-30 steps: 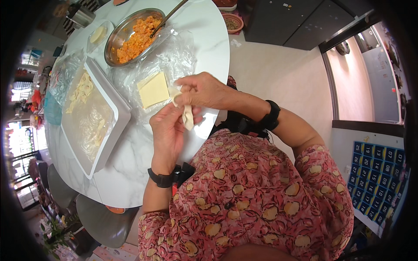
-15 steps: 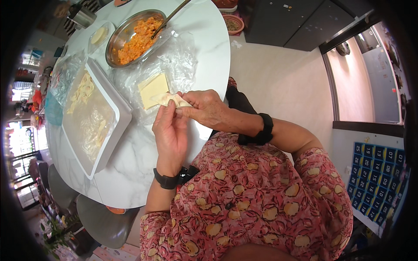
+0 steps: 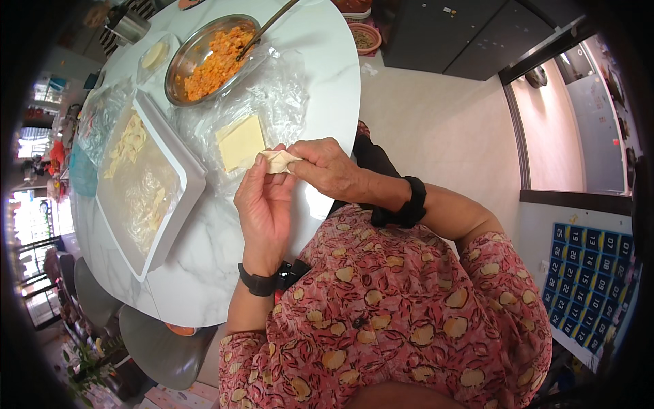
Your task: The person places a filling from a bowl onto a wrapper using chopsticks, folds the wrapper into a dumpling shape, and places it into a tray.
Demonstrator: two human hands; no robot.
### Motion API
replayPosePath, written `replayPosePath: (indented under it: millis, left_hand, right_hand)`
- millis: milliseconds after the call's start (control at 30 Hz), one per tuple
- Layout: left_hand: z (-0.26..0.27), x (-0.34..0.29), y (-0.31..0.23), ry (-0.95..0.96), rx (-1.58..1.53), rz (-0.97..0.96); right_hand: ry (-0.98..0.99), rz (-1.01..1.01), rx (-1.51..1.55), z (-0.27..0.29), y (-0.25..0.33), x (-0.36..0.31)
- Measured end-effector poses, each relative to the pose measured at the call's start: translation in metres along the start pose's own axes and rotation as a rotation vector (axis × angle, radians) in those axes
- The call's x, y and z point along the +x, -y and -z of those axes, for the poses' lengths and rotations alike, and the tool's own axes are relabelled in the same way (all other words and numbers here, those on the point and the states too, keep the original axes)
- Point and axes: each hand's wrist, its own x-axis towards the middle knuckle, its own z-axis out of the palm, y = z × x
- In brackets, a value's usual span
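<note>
A pale folded wonton (image 3: 278, 161) is pinched between both hands, just off the table's near edge. My left hand (image 3: 263, 208) grips its left end with thumb and fingertips, palm turned up. At its right end, my right hand (image 3: 328, 167) presses with thumb and fingers. Beyond them a stack of square yellow wrappers (image 3: 240, 142) lies on crumpled clear plastic (image 3: 272, 92). Behind that stands a metal bowl (image 3: 176, 75) of orange filling (image 3: 216, 68), with a long-handled utensil (image 3: 272, 20) leaning in it.
Left of my hands, a white tray (image 3: 194, 184) lined with plastic holds several folded wontons (image 3: 129, 143). A small clear container (image 3: 155, 54) with a pale round thing sits near the bowl. Grey chairs (image 3: 167, 347) stand by the white marbled table (image 3: 197, 273).
The wonton's middle shows more now, as my right fingers have drawn toward its right end. Its left tip is now under my left thumb.
</note>
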Motion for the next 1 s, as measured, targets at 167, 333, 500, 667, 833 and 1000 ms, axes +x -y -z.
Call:
replayPosePath:
  millis: [167,333,500,667,833,1000]
  left_hand:
    - [0.0,0.002,-0.006,-0.028,-0.075,0.022]
    - [0.003,0.002,-0.006,-0.062,0.072,0.012]
    - [0.005,0.001,-0.003,-0.085,0.214,-0.103]
    - [0.002,0.001,0.002,-0.101,0.396,-0.282]
    - [-0.005,0.0,0.0,-0.134,0.406,-0.293]
    - [-0.004,0.0,-0.003,-0.181,0.401,-0.28]
  right_hand:
    - [0.002,0.107,-0.122,0.003,0.008,0.001]
    - [-0.009,0.114,-0.112,0.001,0.005,0.0]
    - [0.044,-0.146,0.101,-0.001,0.006,-0.001]
    - [0.069,-0.164,0.154,-0.001,0.011,-0.001]
    - [0.08,-0.268,0.289,-0.002,0.008,-0.001]
    - [0.146,-0.414,0.483,0.002,0.009,0.002]
